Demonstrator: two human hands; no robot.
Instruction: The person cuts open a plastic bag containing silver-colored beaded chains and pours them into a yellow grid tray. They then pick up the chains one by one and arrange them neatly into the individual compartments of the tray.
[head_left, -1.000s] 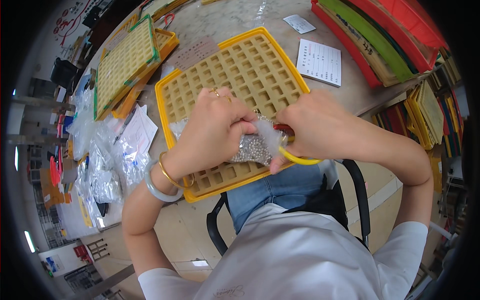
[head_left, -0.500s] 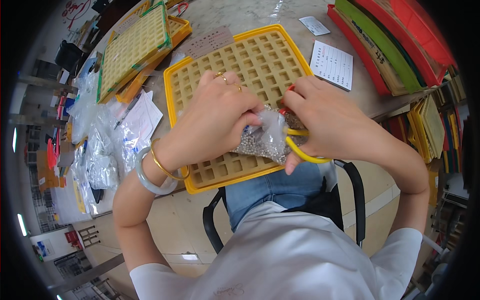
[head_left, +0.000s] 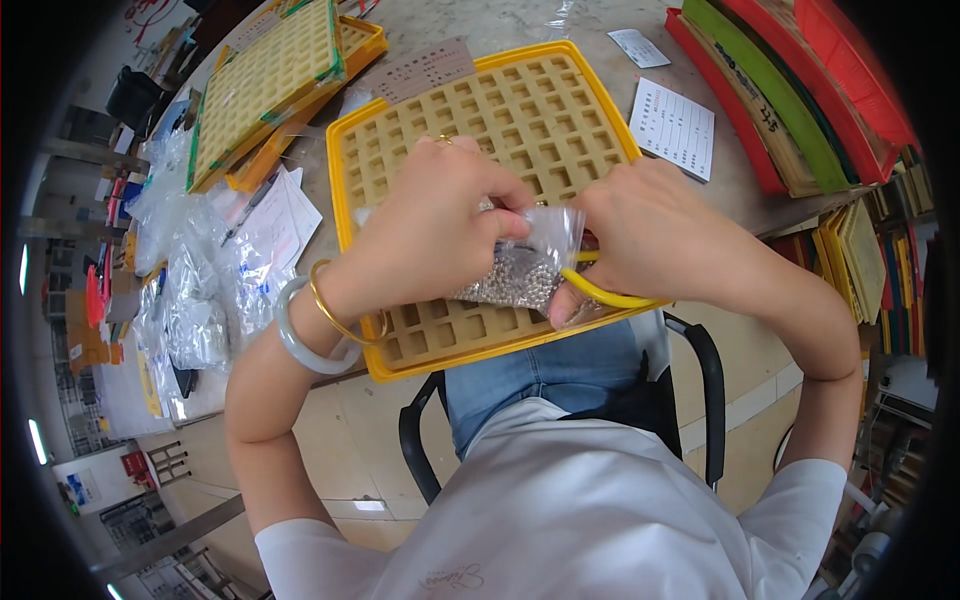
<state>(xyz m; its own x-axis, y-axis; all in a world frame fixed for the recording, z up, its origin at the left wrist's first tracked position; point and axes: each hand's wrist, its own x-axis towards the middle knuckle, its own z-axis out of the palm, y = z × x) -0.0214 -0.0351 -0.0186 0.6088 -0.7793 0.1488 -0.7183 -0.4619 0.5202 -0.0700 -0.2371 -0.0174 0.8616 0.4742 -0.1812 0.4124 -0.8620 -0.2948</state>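
Observation:
A clear plastic bag (head_left: 520, 280) of small silvery beads lies low over a yellow-rimmed tray (head_left: 500, 120) with rows of square pockets. My left hand (head_left: 440, 220) pinches the upper part of the bag between thumb and fingertips. On the other side, my right hand (head_left: 650, 230) is closed around a tool with a yellow looped handle (head_left: 615, 296), and its fingers and thumb also press at the bag's right edge. The tool's working end is hidden by the hand and bag. Whether the bag is cut cannot be made out.
More pocketed trays (head_left: 270, 95) are stacked at the back left, above crumpled plastic bags (head_left: 200, 310) and papers. Back right, a white printed slip pad (head_left: 672, 128) lies beside red bins (head_left: 730, 110). A printed card (head_left: 425, 70) leans at the tray's far edge.
The bag's top has spread from a bunched shape into a flatter, upright flap between my hands. My right hand and the yellow handle have turned slightly, and the red part of the tool has mostly gone from sight.

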